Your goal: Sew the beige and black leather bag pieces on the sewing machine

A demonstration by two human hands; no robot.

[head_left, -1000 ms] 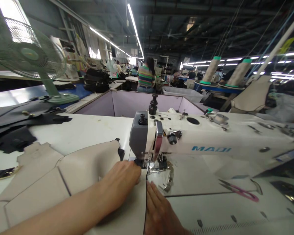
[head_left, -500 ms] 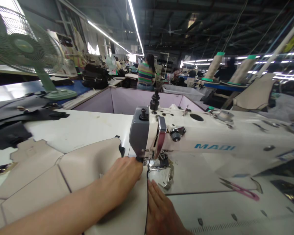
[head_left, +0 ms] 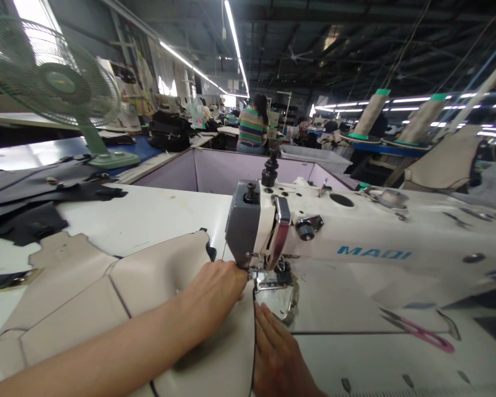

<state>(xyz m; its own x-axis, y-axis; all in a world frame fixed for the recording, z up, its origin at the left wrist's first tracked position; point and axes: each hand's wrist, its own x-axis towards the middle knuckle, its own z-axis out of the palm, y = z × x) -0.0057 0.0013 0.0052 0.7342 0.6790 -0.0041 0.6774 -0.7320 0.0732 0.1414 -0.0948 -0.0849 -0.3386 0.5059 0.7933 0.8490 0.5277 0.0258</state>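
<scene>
A large beige leather-like panel [head_left: 157, 275] with dark seams and a dark edge spreads over the left of the machine bed. My left hand [head_left: 217, 292] is closed on it close to the needle area, knuckles up and fingertips hidden. My right hand [head_left: 278, 353] lies along the panel's dark right edge, its fingers stretched out and close together, just below the presser foot area. Over both hands stands the white sewing machine [head_left: 367, 237] with a grey head cover [head_left: 243, 223]. A metal guide [head_left: 291, 306] curves to the right of the needle area.
Pink-handled thread snips [head_left: 421, 333] lie on the right of the bed. Dark pieces [head_left: 37, 182] are piled at the left, near a green fan [head_left: 93, 132]. Thread cones [head_left: 370, 113] stand behind the machine. A person in a striped top [head_left: 251, 127] is farther back.
The camera view has turned slightly left, so everything sits a little farther right in the picture. Both hands keep nearly the same places on the panel by the needle area.
</scene>
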